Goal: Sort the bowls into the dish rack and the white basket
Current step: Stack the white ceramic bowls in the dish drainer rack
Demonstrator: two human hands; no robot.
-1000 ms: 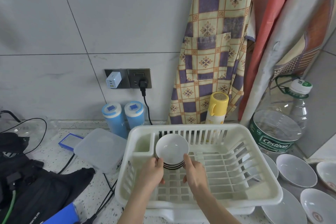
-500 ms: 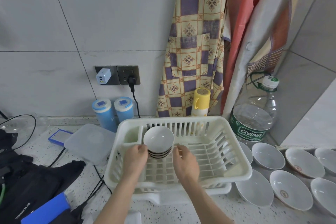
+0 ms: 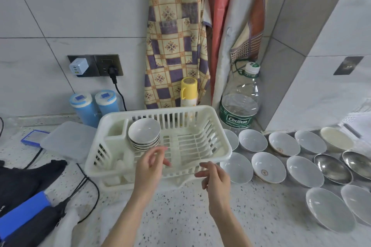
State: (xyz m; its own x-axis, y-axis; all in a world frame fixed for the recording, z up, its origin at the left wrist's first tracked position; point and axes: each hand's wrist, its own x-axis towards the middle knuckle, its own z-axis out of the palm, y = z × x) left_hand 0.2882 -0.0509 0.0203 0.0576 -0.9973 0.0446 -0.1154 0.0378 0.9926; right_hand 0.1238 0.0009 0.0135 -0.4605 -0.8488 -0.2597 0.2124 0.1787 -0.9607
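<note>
While a stack of small white bowls point(image 3: 144, 134) sits in the dish rack point(image 3: 224, 151), left hand point(image 3: 149, 168) and right hand point(image 3: 215, 179) hover empty, fingers loosely spread; white bowls point(image 3: 268, 166) line the counter point(image 3: 180, 218) rightward.

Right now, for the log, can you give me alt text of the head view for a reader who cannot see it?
Two empty hands, left hand and right hand, hover open at the near edge of a white dish rack holding a stack of small bowls. More white bowls and two metal bowls lie on the speckled counter to the right.
</note>
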